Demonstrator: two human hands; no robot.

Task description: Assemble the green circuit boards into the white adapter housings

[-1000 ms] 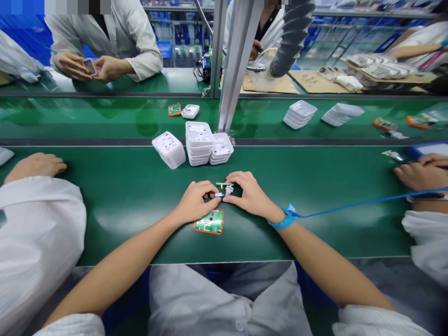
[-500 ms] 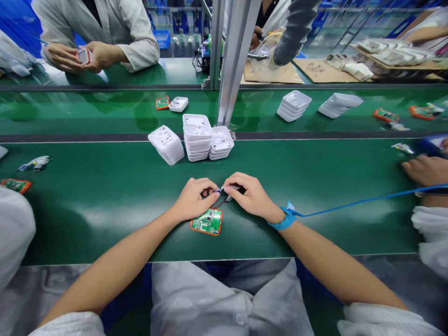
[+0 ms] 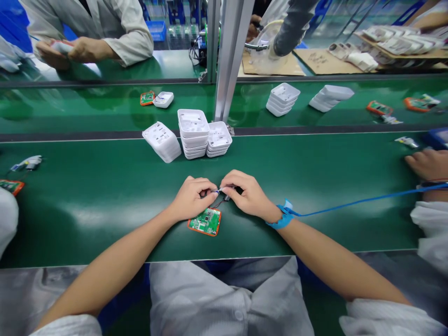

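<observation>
Fingertips of my left hand (image 3: 196, 198) and my right hand (image 3: 248, 193) nearly meet above the green bench. Both are closed in a pinch on a small wire connector (image 3: 219, 190) with white and blue parts, mostly hidden by the fingers. Below them a green circuit board (image 3: 206, 221) with an orange rim lies flat, partly under my left hand. Dark thin wires (image 3: 220, 202) run from the board up towards a small grey part (image 3: 227, 198) under my right fingers. A blue wrist strap (image 3: 282, 219) circles my right wrist, its cord stretching right.
Stacked white plastic housings (image 3: 193, 135) stand beyond my hands. More housings (image 3: 283, 99) and orange-rimmed boards (image 3: 380, 108) sit on the belt behind. A metal post (image 3: 229, 60) rises at the middle. A co-worker's hand (image 3: 429, 164) is at the right; another person's hands (image 3: 87, 49) work opposite.
The view has shifted slightly. Both my hands keep their pinch at nearly the same spot over the board. The person opposite has moved their hands and the piece they hold.
</observation>
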